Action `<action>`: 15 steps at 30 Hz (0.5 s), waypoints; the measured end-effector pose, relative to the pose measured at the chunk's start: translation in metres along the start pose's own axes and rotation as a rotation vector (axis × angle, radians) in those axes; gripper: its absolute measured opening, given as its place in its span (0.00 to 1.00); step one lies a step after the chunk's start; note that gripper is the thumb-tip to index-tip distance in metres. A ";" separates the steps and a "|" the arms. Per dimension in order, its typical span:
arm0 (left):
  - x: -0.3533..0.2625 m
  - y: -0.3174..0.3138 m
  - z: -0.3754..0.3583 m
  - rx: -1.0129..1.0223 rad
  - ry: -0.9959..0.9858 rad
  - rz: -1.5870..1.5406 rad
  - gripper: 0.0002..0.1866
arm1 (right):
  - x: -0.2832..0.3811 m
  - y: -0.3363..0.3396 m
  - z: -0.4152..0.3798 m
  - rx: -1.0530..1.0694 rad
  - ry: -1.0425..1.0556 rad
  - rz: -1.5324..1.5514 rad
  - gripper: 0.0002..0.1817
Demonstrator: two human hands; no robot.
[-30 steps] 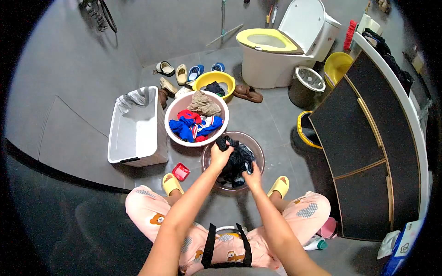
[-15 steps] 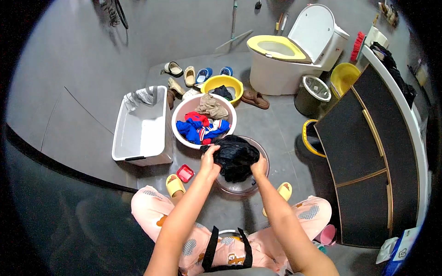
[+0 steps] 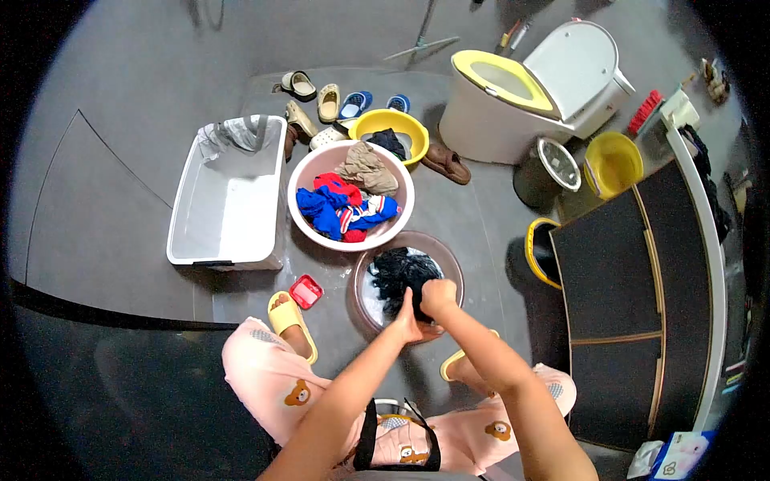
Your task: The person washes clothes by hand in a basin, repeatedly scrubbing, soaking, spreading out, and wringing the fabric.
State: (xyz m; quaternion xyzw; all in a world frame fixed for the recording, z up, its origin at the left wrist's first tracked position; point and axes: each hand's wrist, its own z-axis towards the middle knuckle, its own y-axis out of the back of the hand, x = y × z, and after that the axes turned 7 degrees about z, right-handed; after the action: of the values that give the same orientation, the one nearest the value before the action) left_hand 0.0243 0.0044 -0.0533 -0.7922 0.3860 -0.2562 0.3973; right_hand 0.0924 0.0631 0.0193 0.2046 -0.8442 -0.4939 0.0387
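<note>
Mostly, what matters here, we judge, is how the black cloth (image 3: 393, 273) lies from the two hands: its loose bulk spreads far and left of them, while its gathered end sits between them at the near right. We see it inside the brown basin (image 3: 451, 269) on the floor (image 3: 489, 240), over a pale, wet-looking bottom. Bunched as it is, it has no crisp long axis, but we read its longer line as slanting from far left down to near right, towards the grip.

The left hand (image 3: 413, 323) is loosely cupped about the near end, thumb up along the cloth's left side and fingers reaching out to the right, below the other hand. The right hand (image 3: 438, 298) is curled into a fist against the right side of that end, and we take it to be clenched on the fabric, though its palm is hidden from us. The left hand is the nearer to us, close to the near rim; the right sits slightly farther in. Neither covers the far part of the cloth. Just beyond, at the far left, stands the pink basin (image 3: 300, 229) with red and blue clothing (image 3: 330, 210).
</note>
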 end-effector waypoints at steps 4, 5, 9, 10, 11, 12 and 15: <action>-0.017 0.020 0.014 -0.115 -0.211 -0.038 0.41 | 0.023 -0.011 -0.022 -0.193 0.076 0.155 0.12; -0.021 0.024 0.014 -0.187 -0.279 -0.043 0.38 | 0.026 -0.014 -0.027 -0.273 0.036 0.214 0.11; -0.036 0.044 0.021 -0.128 -0.383 -0.045 0.21 | 0.018 -0.056 -0.026 -0.329 -0.115 0.912 0.14; -0.037 0.037 0.015 -0.080 -0.368 -0.072 0.23 | 0.020 -0.058 -0.026 -0.224 -0.217 1.402 0.13; -0.039 0.030 0.006 -0.023 -0.335 -0.071 0.24 | 0.021 -0.059 -0.025 -0.099 -0.321 1.887 0.12; -0.040 0.021 -0.004 0.038 -0.301 -0.070 0.26 | 0.013 -0.050 -0.032 0.177 -0.379 1.972 0.11; -0.042 0.003 -0.013 0.101 -0.320 -0.078 0.30 | 0.023 -0.054 -0.036 0.393 -0.450 2.703 0.12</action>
State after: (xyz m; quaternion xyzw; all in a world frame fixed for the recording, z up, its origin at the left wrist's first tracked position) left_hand -0.0106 0.0319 -0.0530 -0.8162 0.2736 -0.1613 0.4826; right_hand 0.0971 0.0020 -0.0113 -0.8455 -0.4282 0.0307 0.3176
